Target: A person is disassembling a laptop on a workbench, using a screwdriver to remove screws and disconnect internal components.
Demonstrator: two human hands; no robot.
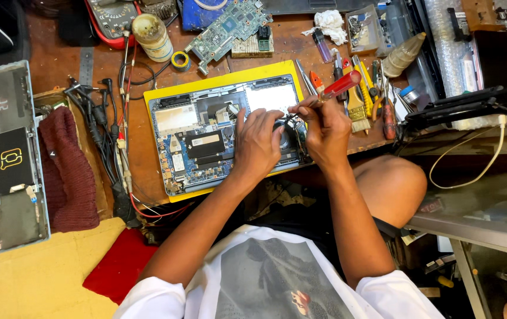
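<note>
An opened laptop (182,127) with a yellow rim lies on the wooden bench, its blue circuit board and black fan exposed. My left hand (258,143) rests flat on the board near the fan, fingers spread. My right hand (326,131) grips a red-handled screwdriver (341,86), its tip pointing down-left at the area by the fan. The fan itself is mostly hidden under both hands.
Loose tools, a brush (357,111) and pliers lie right of the laptop. A bare green circuit board (228,29), tape roll (179,59) and jar (152,36) sit behind it. Black cables (104,127), a maroon cloth (67,171) and another opened laptop (5,159) lie left.
</note>
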